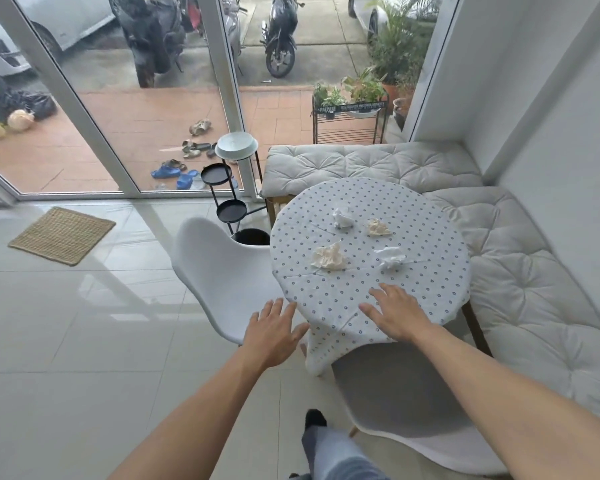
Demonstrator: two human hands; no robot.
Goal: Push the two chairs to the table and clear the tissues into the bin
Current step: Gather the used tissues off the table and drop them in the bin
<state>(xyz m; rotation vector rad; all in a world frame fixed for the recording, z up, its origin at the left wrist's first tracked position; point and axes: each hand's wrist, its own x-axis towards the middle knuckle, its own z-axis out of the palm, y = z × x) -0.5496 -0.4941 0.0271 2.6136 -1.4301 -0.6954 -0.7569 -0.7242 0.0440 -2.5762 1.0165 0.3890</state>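
Bare fingers (378, 293) splayed over tablecloth (430, 271)

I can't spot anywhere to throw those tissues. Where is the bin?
In the head view, the black bin stands on the floor at the table's far-left edge, behind the left white chair and below the black tiered stand.

Four crumpled tissues (329, 257) lie on the round desk (430, 282). Both empty hands, left hand (274, 336) and right hand (397, 313), spread near the desk's front edge. Two white chairs (222, 271) sit against the desk.
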